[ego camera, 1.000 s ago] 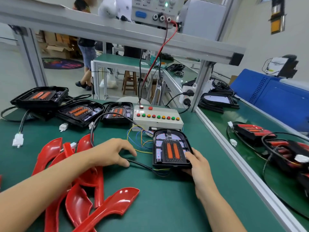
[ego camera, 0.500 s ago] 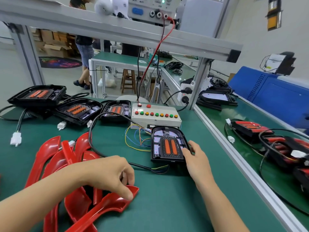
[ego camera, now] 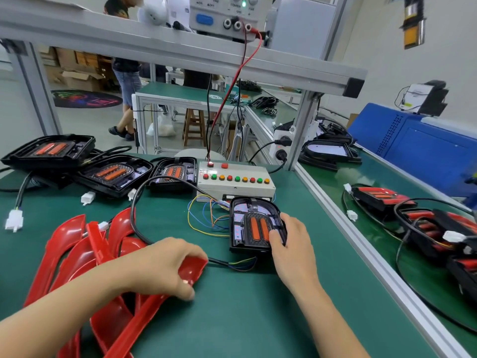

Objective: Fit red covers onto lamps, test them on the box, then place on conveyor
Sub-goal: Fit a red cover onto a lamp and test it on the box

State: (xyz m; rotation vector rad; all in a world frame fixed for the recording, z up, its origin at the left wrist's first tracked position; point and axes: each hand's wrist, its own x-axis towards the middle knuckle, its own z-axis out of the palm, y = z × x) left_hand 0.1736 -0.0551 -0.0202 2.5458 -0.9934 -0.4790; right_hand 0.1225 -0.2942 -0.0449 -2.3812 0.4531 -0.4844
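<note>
A black lamp (ego camera: 254,223) with two orange strips lies on the green bench in front of the test box (ego camera: 236,180), wired to it. My right hand (ego camera: 291,244) holds the lamp's right side, thumb on its face. My left hand (ego camera: 165,267) grips the end of a red cover (ego camera: 192,268) at the near edge of a pile of red covers (ego camera: 74,254). The conveyor (ego camera: 387,228) runs along the right with finished red-covered lamps (ego camera: 379,198) on it.
Three uncovered lamps (ego camera: 113,173) with cables and white plugs (ego camera: 14,219) line the bench's back left. A power supply (ego camera: 224,14) sits on the overhead shelf, with red and black leads down to the box. A person stands behind the frame.
My left hand left the lamp's cable, came back toward me and took hold of a red cover. My right hand slid further up the lamp's right side.
</note>
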